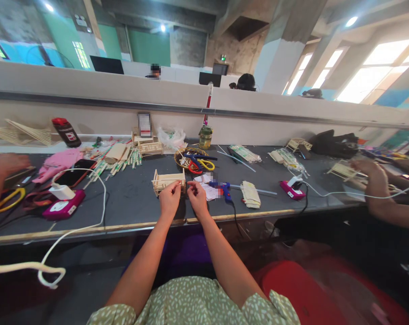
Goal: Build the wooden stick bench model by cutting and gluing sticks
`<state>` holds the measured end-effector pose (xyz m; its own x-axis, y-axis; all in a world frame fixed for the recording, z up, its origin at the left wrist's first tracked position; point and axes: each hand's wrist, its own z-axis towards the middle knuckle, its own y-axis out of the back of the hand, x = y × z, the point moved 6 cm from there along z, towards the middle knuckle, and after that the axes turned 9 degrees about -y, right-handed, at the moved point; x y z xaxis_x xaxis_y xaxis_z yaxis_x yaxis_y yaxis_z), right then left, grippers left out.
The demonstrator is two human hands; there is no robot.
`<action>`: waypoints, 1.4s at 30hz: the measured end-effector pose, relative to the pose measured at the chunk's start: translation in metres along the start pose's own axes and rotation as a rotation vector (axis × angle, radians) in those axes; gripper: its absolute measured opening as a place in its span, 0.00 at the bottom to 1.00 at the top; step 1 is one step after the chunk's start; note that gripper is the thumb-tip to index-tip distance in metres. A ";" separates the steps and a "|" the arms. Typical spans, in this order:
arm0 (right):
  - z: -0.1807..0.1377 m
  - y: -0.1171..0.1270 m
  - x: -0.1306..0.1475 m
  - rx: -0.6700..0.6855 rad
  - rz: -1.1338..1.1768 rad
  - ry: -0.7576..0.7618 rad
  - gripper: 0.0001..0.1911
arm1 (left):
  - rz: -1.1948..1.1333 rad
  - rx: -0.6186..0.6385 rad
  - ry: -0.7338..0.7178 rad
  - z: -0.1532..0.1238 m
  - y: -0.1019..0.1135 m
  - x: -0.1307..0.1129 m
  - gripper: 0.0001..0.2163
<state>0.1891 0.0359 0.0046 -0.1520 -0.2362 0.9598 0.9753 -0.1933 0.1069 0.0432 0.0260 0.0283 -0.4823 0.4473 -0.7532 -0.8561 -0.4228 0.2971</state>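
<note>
A small model of thin wooden sticks stands on the dark table in front of me. My left hand is at its near right corner, thumb and fingers pinched together; whether it grips the model or a tiny piece is hidden. Just right of it, apart by a small gap, my right hand is also pinched, and anything in it is too small to make out. Beyond the right hand lie a white paper and a blue glue gun with a clear glue stick in line behind it.
A basket with red-handled and yellow-handled scissors sits behind my hands. A folded cloth, a jar, stick bundles and purple power blocks surround the area. Other people's hands work at both sides.
</note>
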 end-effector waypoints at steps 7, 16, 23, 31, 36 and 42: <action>0.000 0.001 0.000 -0.016 -0.001 0.009 0.16 | -0.094 -0.092 -0.108 -0.013 0.003 -0.006 0.12; -0.001 0.002 0.003 -0.020 -0.002 -0.001 0.15 | -0.105 -0.079 -0.022 -0.016 0.004 -0.006 0.12; -0.003 0.002 0.003 -0.006 -0.016 -0.001 0.13 | -0.115 -0.053 0.035 -0.019 0.003 0.002 0.13; -0.001 -0.004 -0.008 0.027 -0.055 -0.006 0.11 | -0.186 -0.016 0.105 -0.019 0.002 0.001 0.15; -0.002 -0.004 -0.006 0.018 -0.082 0.024 0.12 | -0.215 -0.016 0.139 -0.018 0.002 0.002 0.16; -0.004 -0.006 0.004 0.051 -0.058 0.059 0.15 | -0.274 -0.006 0.151 -0.019 -0.001 0.005 0.19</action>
<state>0.1820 0.0319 0.0064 -0.2160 -0.2816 0.9349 0.9713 -0.1600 0.1762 0.0446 0.0136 0.0129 -0.2001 0.4232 -0.8837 -0.9492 -0.3073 0.0678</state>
